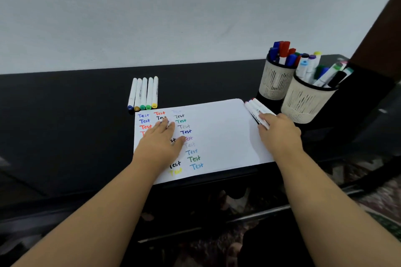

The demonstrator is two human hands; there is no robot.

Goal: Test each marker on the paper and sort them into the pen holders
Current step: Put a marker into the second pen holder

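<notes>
The right hand (278, 131) reaches to the small bunch of markers (258, 110) lying just beside the right edge of the paper (223, 132), fingertips touching their near ends. Whether its grip has closed on one of them I cannot tell, since the back of the hand hides the fingers. The left hand (161, 138) lies flat on the written part of the sheet, fingers straight and close together, pressing the paper down and holding nothing.

To do this step well, the right hand should single out one marker from the bunch rather than drag several, lift it clear, and leave the rest lying where they are. The left hand is probably best kept where it is, so the sheet does not slide on the dark counter (76, 97) while a fresh word is written in the blank right half.

Both forearms stretch forward from the bottom of the view, palms down, the right wrist angled slightly outward toward the two mesh pen holders (275, 82), already crowded with sorted markers. Five more markers in a row (144, 93) lie behind the paper, well apart from either hand, seemingly yet to be tested
</notes>
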